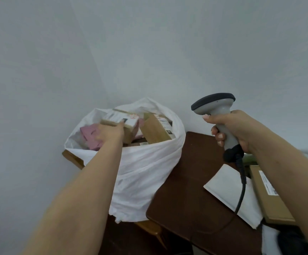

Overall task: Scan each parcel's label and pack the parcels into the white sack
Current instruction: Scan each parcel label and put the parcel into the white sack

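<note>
The white sack [145, 173] stands open on a wooden chair at the centre, filled with several parcels. My left hand [110, 132] reaches into its mouth and grips a small cardboard box [120, 122] with a white label on top. Beside it lie a pink parcel [91, 138] and a larger brown box [156, 130]. My right hand [230, 126] holds a grey barcode scanner [217, 109] upright by its handle, to the right of the sack, above the table. Its black cable [241, 192] hangs down.
A dark brown table [186, 199] stands right of the sack. On it lie a white padded envelope [228, 192] and a flat brown parcel [271, 196] with a label. The wooden chair [72, 159] shows under the sack. Bare walls rise behind.
</note>
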A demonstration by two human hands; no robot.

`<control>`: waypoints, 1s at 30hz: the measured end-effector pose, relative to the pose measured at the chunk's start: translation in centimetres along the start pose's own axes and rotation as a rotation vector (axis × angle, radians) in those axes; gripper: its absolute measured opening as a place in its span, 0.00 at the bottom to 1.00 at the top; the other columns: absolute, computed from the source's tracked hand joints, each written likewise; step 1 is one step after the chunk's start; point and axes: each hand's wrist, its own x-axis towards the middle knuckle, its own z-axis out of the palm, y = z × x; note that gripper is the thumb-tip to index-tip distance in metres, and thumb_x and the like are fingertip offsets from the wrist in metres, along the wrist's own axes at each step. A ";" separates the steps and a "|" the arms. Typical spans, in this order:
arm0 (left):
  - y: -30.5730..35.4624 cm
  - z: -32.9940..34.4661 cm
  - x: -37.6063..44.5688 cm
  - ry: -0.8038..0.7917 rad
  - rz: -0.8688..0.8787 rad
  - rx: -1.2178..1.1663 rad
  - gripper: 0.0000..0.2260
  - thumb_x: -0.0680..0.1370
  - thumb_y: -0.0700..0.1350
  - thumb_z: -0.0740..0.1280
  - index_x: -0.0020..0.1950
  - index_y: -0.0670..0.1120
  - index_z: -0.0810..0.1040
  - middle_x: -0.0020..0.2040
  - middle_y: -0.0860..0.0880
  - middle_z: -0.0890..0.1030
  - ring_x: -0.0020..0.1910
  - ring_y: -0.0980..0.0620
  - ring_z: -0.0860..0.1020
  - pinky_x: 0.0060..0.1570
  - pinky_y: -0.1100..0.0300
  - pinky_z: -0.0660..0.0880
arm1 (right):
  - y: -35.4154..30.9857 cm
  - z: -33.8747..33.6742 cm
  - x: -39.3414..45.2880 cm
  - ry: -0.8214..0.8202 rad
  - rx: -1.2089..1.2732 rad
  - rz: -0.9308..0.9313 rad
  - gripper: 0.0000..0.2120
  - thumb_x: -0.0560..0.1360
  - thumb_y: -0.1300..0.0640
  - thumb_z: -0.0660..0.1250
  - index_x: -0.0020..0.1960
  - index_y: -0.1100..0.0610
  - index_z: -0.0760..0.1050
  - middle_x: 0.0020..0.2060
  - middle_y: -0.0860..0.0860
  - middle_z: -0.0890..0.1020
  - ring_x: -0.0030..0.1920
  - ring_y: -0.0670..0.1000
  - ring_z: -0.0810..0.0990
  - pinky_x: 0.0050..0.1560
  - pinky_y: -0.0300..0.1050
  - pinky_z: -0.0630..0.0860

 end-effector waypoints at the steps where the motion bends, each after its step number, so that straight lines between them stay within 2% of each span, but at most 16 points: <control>1: -0.4 -0.1 -0.1 0.031 0.014 0.108 0.38 0.70 0.61 0.69 0.75 0.48 0.62 0.70 0.40 0.69 0.69 0.38 0.68 0.65 0.43 0.70 | 0.2 0.0 0.3 0.003 0.002 0.009 0.11 0.75 0.57 0.72 0.51 0.60 0.74 0.25 0.53 0.73 0.21 0.46 0.66 0.22 0.38 0.68; 4: -0.4 1.0 -0.9 0.078 0.240 0.148 0.32 0.75 0.50 0.68 0.76 0.45 0.60 0.75 0.37 0.60 0.74 0.36 0.58 0.71 0.43 0.61 | 1.1 -0.3 1.0 0.051 0.017 0.041 0.11 0.75 0.56 0.72 0.51 0.60 0.73 0.26 0.53 0.73 0.20 0.46 0.66 0.22 0.38 0.68; 6: 0.2 2.7 -1.7 0.072 0.427 0.086 0.30 0.75 0.47 0.68 0.75 0.44 0.63 0.75 0.37 0.59 0.75 0.37 0.57 0.71 0.42 0.60 | 1.8 -0.9 1.4 0.103 0.042 0.072 0.11 0.75 0.56 0.73 0.50 0.60 0.73 0.27 0.53 0.73 0.20 0.46 0.67 0.23 0.38 0.69; 9: 1.3 6.2 -4.4 -0.035 0.660 0.070 0.26 0.75 0.45 0.66 0.72 0.42 0.66 0.74 0.38 0.61 0.75 0.39 0.58 0.72 0.46 0.59 | 3.0 -2.5 1.6 0.179 0.114 0.124 0.12 0.75 0.56 0.73 0.49 0.60 0.72 0.27 0.52 0.73 0.20 0.46 0.67 0.23 0.37 0.69; 11: 1.9 8.7 -7.2 -0.096 0.837 0.105 0.25 0.74 0.45 0.65 0.72 0.44 0.67 0.73 0.40 0.63 0.74 0.40 0.60 0.69 0.44 0.63 | 4.1 -4.1 1.4 0.229 0.151 0.139 0.11 0.75 0.56 0.72 0.49 0.60 0.72 0.26 0.52 0.73 0.20 0.46 0.67 0.22 0.37 0.68; 14: 2.5 13.0 -12.2 -0.309 1.012 0.061 0.25 0.75 0.44 0.67 0.71 0.43 0.66 0.71 0.40 0.65 0.74 0.40 0.61 0.70 0.45 0.63 | 6.0 -7.6 0.5 0.326 0.195 0.165 0.10 0.76 0.56 0.71 0.50 0.60 0.72 0.26 0.52 0.72 0.19 0.46 0.66 0.21 0.36 0.67; 18: 2.2 18.5 -19.2 -0.577 1.093 0.005 0.25 0.74 0.41 0.67 0.71 0.40 0.67 0.70 0.39 0.67 0.73 0.38 0.62 0.72 0.45 0.61 | 8.1 -14.2 -1.4 0.428 0.275 0.221 0.09 0.77 0.55 0.69 0.50 0.60 0.72 0.25 0.51 0.71 0.19 0.45 0.66 0.19 0.36 0.65; 21: 1.7 22.3 -23.9 -0.706 1.126 0.018 0.25 0.74 0.40 0.68 0.70 0.39 0.68 0.68 0.40 0.69 0.70 0.40 0.65 0.71 0.50 0.62 | 9.2 -19.2 -2.9 0.521 0.327 0.226 0.08 0.78 0.56 0.68 0.54 0.59 0.73 0.26 0.51 0.70 0.18 0.45 0.65 0.19 0.36 0.65; 24: 1.6 25.8 -28.7 -0.831 1.144 0.073 0.26 0.74 0.41 0.69 0.71 0.42 0.67 0.68 0.42 0.69 0.69 0.44 0.65 0.68 0.52 0.64 | 9.7 -23.9 -4.1 0.618 0.364 0.201 0.07 0.78 0.57 0.68 0.54 0.59 0.75 0.25 0.52 0.71 0.18 0.46 0.65 0.20 0.36 0.66; 27: 2.1 29.6 -34.2 -0.968 1.169 0.063 0.27 0.74 0.42 0.70 0.71 0.42 0.66 0.68 0.42 0.68 0.69 0.44 0.65 0.68 0.49 0.66 | 9.9 -28.5 -4.9 0.740 0.408 0.168 0.05 0.78 0.59 0.68 0.52 0.60 0.75 0.26 0.53 0.71 0.18 0.46 0.65 0.21 0.36 0.66; 30: 3.3 33.5 -40.4 -1.107 1.213 0.091 0.28 0.74 0.44 0.70 0.72 0.42 0.65 0.70 0.42 0.67 0.71 0.44 0.63 0.69 0.53 0.62 | 10.0 -33.4 -5.7 0.868 0.459 0.160 0.06 0.78 0.60 0.67 0.53 0.63 0.74 0.28 0.54 0.70 0.19 0.46 0.64 0.21 0.36 0.66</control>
